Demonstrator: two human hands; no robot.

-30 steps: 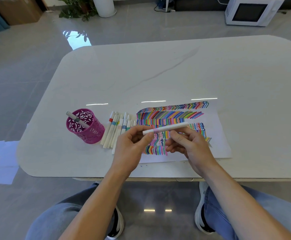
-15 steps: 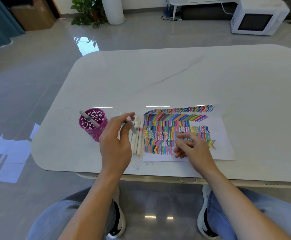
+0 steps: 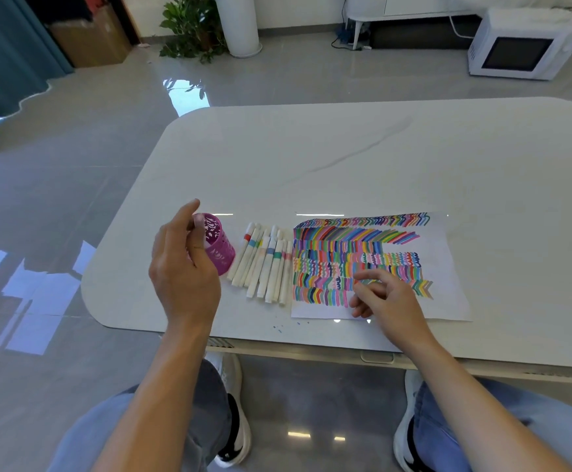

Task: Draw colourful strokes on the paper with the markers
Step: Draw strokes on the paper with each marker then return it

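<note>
"Markers (image 3: 264, 264), where are they?"

"Flat on the table (image 3: 345, 158), side by side in a tight row at 9 o'clock of the paper (image 3: 444, 267), the nearest one just beside its edge. A pink cup (image 3: 221, 253) stands at 9 o'clock of the row."

"Which way do they point?"

"Their long axes run from about 7 o'clock, near the person, toward 1 o'clock, all roughly parallel. Coloured bands sit on the far halves. Which end bears the tip I cannot tell."

"How much is done?"

"Most of it, I judge. Rows of strokes (image 3: 356, 257) fill the sheet from its 12 o'clock edge almost to the near one. Bare white is left along the 3 o'clock margin and in a thin strip at 6 o'clock."

"And the hands?"

"The right hand (image 3: 388, 298) rests on the paper toward 6 o'clock, fingers loosely bent, its grip empty. The left hand (image 3: 182, 270) is raised in front of the cup, thumb up, fingers curled. A small pale end shows by the fingertips, and whether that grip is closed on a marker or on nothing, I cannot tell."

"So no drawing at this instant?"

"None. No tip meets the sheet."
</note>
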